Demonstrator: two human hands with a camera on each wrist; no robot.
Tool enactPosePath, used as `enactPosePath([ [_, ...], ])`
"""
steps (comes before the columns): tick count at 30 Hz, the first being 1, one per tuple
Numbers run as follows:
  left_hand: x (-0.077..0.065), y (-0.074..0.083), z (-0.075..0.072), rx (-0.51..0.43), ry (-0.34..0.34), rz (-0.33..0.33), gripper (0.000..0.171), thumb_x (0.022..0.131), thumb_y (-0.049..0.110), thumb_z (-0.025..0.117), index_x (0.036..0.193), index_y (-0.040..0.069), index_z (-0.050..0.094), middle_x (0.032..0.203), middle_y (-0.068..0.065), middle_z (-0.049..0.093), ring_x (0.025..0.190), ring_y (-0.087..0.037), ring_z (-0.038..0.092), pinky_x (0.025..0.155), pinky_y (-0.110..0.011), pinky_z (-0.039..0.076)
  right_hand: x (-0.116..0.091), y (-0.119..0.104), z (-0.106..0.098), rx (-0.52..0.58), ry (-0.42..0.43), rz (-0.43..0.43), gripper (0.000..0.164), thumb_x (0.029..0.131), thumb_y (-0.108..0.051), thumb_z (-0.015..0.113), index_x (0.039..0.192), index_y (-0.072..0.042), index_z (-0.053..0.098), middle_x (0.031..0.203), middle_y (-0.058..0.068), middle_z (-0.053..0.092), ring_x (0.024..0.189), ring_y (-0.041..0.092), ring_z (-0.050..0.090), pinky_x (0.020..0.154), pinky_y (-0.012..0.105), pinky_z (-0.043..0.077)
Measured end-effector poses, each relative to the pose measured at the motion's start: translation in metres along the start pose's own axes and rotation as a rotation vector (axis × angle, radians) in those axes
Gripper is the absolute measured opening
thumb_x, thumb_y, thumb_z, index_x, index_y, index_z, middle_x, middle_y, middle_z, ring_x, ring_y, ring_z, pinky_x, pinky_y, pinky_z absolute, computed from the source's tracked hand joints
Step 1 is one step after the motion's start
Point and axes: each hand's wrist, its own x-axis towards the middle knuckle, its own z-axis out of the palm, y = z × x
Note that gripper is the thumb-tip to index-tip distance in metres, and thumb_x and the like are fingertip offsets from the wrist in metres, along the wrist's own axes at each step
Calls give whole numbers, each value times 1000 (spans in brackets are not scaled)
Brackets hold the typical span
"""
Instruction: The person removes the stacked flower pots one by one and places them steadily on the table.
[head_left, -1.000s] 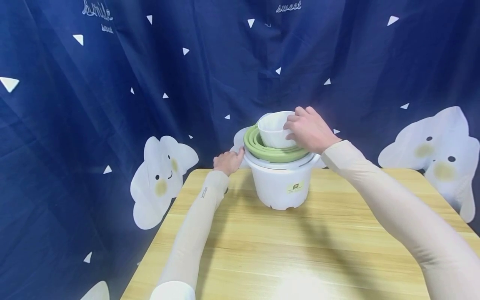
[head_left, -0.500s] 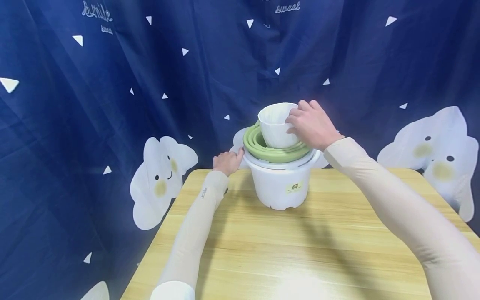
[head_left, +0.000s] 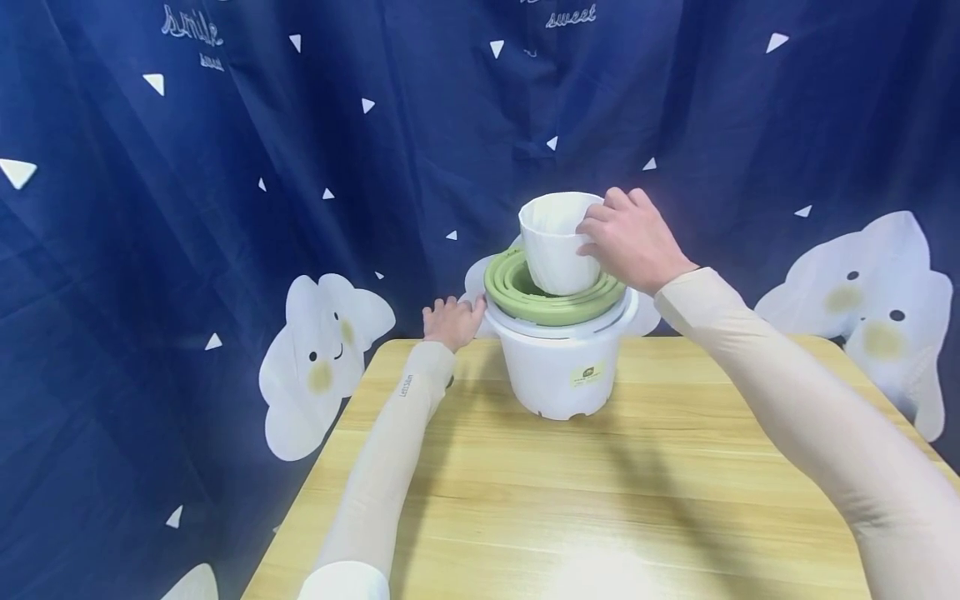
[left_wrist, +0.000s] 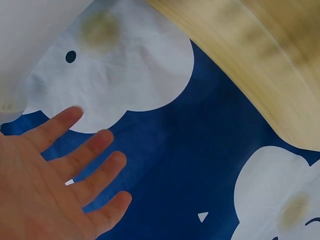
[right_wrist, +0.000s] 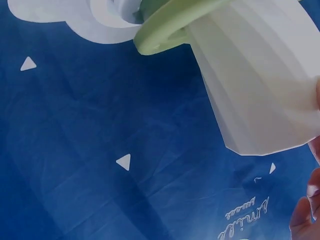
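Note:
My right hand [head_left: 633, 242] pinches the rim of a small white faceted flower pot [head_left: 561, 260] on its right side. The pot's lower end is inside a stack of nested green pots [head_left: 536, 313]. These sit in a large white pot [head_left: 551, 379] with a yellowish label, standing on the table. In the right wrist view, the faceted pot [right_wrist: 255, 80] rises out of a green rim [right_wrist: 167, 30], and some fingers [right_wrist: 302, 220] show at the edge. My left hand [head_left: 452, 323] has its thumb right at the large pot's rim; in the left wrist view its fingers [left_wrist: 92, 142] are spread.
The wooden table [head_left: 510, 508] extends toward me, the pots standing near its far edge. Close behind hangs a blue curtain [head_left: 420, 125] printed with white clouds and triangles.
My right hand has raised the small white pot, so more of its side shows above the green rims. The left hand and the large pot have stayed in place.

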Motion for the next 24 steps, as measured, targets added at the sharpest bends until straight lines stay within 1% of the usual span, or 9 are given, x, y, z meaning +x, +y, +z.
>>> enactPosePath([
  [5, 1, 0, 0, -15, 11, 3, 75, 105, 61, 9, 149, 19, 53, 150, -18, 51, 139, -43, 44, 112, -63, 33, 1, 4, -8, -1, 12, 17, 22, 85, -15, 82, 104, -4, 78, 94, 11, 70, 91, 34, 51, 79, 46, 38],
  [7, 2, -1, 0, -16, 6, 2, 75, 105, 61, 8, 151, 21, 51, 152, -17, 50, 141, -42, 43, 112, -63, 33, 2, 6, -11, -3, 16, 19, 22, 85, -14, 81, 104, -4, 77, 95, 12, 70, 92, 35, 51, 80, 47, 39],
  [11, 2, -1, 0, -17, 6, 10, 75, 104, 61, 8, 152, 22, 51, 152, -16, 50, 141, -42, 43, 113, -63, 33, 1, 12, -18, -19, 31, 25, 21, 86, -12, 81, 104, -3, 77, 96, 13, 71, 93, 36, 52, 82, 49, 40],
  [16, 2, -1, -1, -22, 15, 22, 74, 105, 60, 8, 150, 21, 52, 150, -16, 51, 139, -42, 44, 112, -63, 33, -1, 19, -27, -31, 26, 47, 21, 85, -12, 81, 104, -3, 76, 97, 15, 70, 92, 36, 51, 82, 50, 40],
  [20, 2, -1, -1, -27, 2, 23, 78, 103, 62, 4, 150, 21, 52, 150, -17, 51, 139, -42, 43, 112, -63, 32, -5, 24, -31, -37, 23, 53, 21, 85, -11, 81, 102, -3, 75, 95, 15, 69, 91, 36, 49, 80, 50, 39],
  [24, 0, -1, 0, -34, -3, 21, 81, 102, 63, 3, 149, 20, 52, 150, -17, 51, 139, -42, 43, 112, -63, 31, -11, 33, -34, -66, 15, 75, 20, 86, -12, 80, 103, -3, 75, 95, 16, 69, 92, 37, 50, 80, 51, 39],
])
